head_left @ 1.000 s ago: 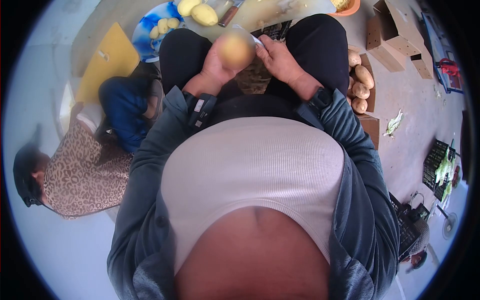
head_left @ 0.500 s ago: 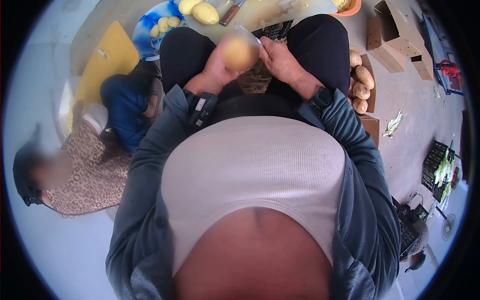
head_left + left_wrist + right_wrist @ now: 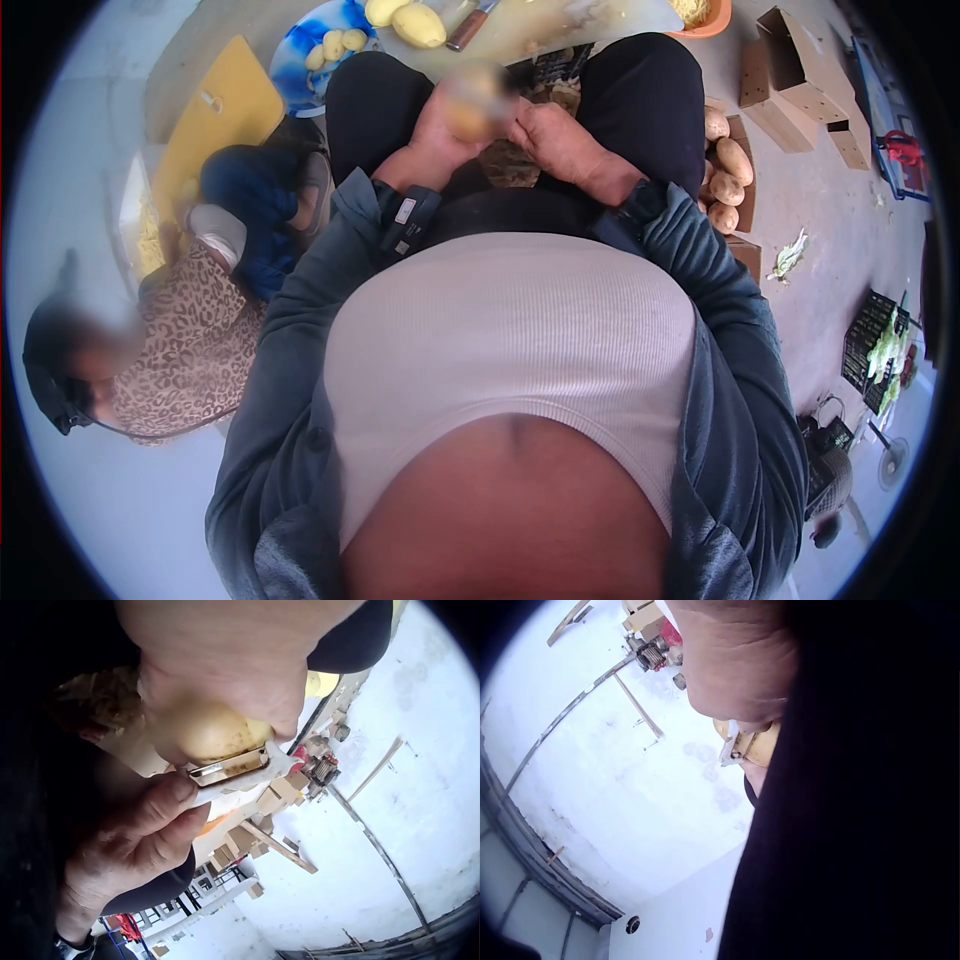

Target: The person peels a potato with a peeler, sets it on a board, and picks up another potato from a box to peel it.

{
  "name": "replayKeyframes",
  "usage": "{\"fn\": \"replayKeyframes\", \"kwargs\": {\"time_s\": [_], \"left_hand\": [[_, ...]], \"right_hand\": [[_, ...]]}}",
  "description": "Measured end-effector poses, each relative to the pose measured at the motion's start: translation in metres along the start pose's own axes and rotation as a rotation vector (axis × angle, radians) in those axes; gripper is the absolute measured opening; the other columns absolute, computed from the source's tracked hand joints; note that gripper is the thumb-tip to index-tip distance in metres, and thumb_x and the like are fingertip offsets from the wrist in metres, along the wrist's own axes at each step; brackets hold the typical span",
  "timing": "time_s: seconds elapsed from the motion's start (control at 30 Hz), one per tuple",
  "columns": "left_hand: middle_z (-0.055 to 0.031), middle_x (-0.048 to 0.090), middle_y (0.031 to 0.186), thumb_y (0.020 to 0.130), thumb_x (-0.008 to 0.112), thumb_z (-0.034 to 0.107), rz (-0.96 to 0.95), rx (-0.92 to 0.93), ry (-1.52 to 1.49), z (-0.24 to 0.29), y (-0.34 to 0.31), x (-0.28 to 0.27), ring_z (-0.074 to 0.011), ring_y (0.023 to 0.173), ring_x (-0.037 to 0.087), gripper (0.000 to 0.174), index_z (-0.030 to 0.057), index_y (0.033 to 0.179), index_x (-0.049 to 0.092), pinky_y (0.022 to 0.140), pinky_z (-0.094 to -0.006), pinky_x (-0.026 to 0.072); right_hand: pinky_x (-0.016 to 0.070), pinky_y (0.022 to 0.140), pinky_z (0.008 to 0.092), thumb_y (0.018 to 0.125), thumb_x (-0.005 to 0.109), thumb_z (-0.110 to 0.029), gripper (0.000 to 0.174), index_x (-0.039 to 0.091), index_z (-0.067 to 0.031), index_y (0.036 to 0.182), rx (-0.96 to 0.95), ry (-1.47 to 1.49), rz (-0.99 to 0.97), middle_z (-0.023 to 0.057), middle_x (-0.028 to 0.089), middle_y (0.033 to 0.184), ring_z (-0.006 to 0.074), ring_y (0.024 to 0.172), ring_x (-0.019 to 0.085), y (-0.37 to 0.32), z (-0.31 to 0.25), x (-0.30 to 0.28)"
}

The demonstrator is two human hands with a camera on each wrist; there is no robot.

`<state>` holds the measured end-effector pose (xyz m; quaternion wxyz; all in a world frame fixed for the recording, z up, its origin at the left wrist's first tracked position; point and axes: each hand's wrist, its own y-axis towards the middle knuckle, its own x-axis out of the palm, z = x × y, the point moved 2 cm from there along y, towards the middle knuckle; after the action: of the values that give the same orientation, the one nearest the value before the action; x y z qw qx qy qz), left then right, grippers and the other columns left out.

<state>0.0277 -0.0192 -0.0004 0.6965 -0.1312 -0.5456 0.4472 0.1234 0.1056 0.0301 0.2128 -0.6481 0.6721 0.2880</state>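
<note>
My left hand (image 3: 440,130) grips a potato (image 3: 214,733) between the knees, its skin partly off and some brown patches left near the blade. A white peeler (image 3: 251,776) lies with its metal blade against the potato's side. My right hand (image 3: 555,138) holds the peeler's handle, the thumb laid along it in the left wrist view. In the right wrist view the back of the right hand hides most of the peeler and potato. Two large peeled potatoes (image 3: 418,26) lie on the board ahead, beside a brown-handled tool (image 3: 466,30).
A blue and white basin (image 3: 292,72) with several small peeled potatoes is at front left. Unpeeled potatoes (image 3: 733,160) fill a box by the right knee. An orange bowl (image 3: 715,22) of shreds stands ahead right, near cardboard boxes (image 3: 780,95). Another person (image 3: 190,340) sits at left.
The right hand has shifted slightly left, bringing the peeler across the potato. The left hand still holds the potato. The person at left has leaned and moved an arm.
</note>
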Motion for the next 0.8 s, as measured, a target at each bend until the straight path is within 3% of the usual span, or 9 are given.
{"fn": "replayKeyframes", "kwargs": {"time_s": [0.17, 0.23, 0.37, 0.43, 0.57, 0.67, 0.77, 0.8], "left_hand": [[-0.0103, 0.058, 0.109, 0.086, 0.054, 0.043, 0.045, 0.026, 0.005, 0.005, 0.0, -0.002, -0.0282, 0.102, 0.054, 0.039, 0.0108, 0.109, 0.056, 0.088, -0.0458, 0.0452], [-0.0117, 0.058, 0.109, 0.089, 0.05, 0.041, -0.263, -0.024, -0.067, 0.011, 0.012, -0.009, -0.0298, 0.101, 0.054, 0.038, 0.0092, 0.108, 0.057, 0.087, -0.0461, 0.0453], [-0.0141, 0.057, 0.107, 0.09, 0.046, 0.041, -0.249, -0.007, -0.123, 0.011, 0.005, -0.002, -0.0322, 0.099, 0.054, 0.04, 0.0063, 0.108, 0.056, 0.084, -0.044, 0.0468], [-0.0174, 0.054, 0.109, 0.091, 0.042, 0.044, -0.116, 0.001, -0.222, 0.012, 0.001, 0.003, -0.0346, 0.098, 0.053, 0.046, 0.004, 0.111, 0.052, 0.081, -0.042, 0.0479], [-0.0201, 0.05, 0.111, 0.091, 0.042, 0.043, -0.099, -0.018, -0.284, 0.014, -0.003, 0.002, -0.0356, 0.099, 0.051, 0.048, 0.003, 0.116, 0.048, 0.079, -0.0405, 0.0486], [-0.0219, 0.047, 0.117, 0.09, 0.045, 0.041, -0.196, -0.042, -0.314, 0.018, -0.003, 0.001, -0.0371, 0.104, 0.049, 0.049, 0.0029, 0.121, 0.045, 0.083, -0.0441, 0.0474], [-0.0209, 0.048, 0.12, 0.091, 0.046, 0.038, -0.285, 0.021, -0.319, 0.02, -0.003, 0.003, -0.0366, 0.109, 0.048, 0.047, 0.0027, 0.122, 0.045, 0.091, -0.0474, 0.0438], [-0.0195, 0.049, 0.121, 0.091, 0.046, 0.037, -0.287, 0.038, -0.28, 0.019, -0.003, 0.005, -0.0356, 0.11, 0.049, 0.046, 0.0029, 0.122, 0.045, 0.093, -0.0485, 0.0417]], "right_hand": [[0.0444, 0.06, 0.0461, 0.092, 0.049, -0.021, 0.02, 0.046, -0.0006, 0.094, 0.013, -0.027, -0.083, 0.0245, 0.057, 0.074, 0.0429, 0.071, 0.056, 0.002, -0.006, 0.001], [0.0475, 0.069, 0.0488, 0.091, 0.048, -0.026, 0.026, 0.05, -0.0009, 0.098, -0.008, -0.039, -0.156, 0.0246, 0.061, 0.077, 0.0428, 0.075, 0.059, 0.002, -0.006, 0.006], [0.0478, 0.068, 0.0484, 0.091, 0.049, -0.026, 0.027, 0.051, -0.0012, 0.099, 0.001, -0.043, -0.175, 0.0239, 0.061, 0.077, 0.0419, 0.075, 0.059, 0.003, -0.01, 0.003], [0.048, 0.069, 0.0482, 0.09, 0.05, -0.027, 0.028, 0.052, -0.0008, 0.097, 0.019, -0.006, -0.213, 0.0241, 0.061, 0.077, 0.0417, 0.075, 0.059, 0.002, -0.01, 0.005], [0.0484, 0.069, 0.0473, 0.09, 0.05, -0.026, 0.026, 0.053, -0.0013, 0.096, 0.016, 0.02, -0.199, 0.0236, 0.061, 0.077, 0.0419, 0.075, 0.059, 0.0, -0.007, 0.005], [0.048, 0.068, 0.0452, 0.09, 0.051, -0.024, 0.023, 0.054, -0.002, 0.096, -0.017, 0.113, -0.218, 0.0224, 0.061, 0.078, 0.0414, 0.075, 0.059, 0.001, -0.001, 0.0], [0.0454, 0.063, 0.0384, 0.09, 0.052, -0.021, 0.02, 0.054, -0.0009, 0.092, -0.05, 0.365, 0.037, 0.0188, 0.057, 0.071, 0.0351, 0.065, 0.054, 0.003, 0.003, -0.009], [0.0454, 0.063, 0.0384, 0.09, 0.052, -0.021, 0.02, 0.054, -0.0009, 0.092, -0.05, 0.364, 0.034, 0.0188, 0.057, 0.071, 0.0351, 0.065, 0.054, 0.003, 0.004, -0.01]]}}
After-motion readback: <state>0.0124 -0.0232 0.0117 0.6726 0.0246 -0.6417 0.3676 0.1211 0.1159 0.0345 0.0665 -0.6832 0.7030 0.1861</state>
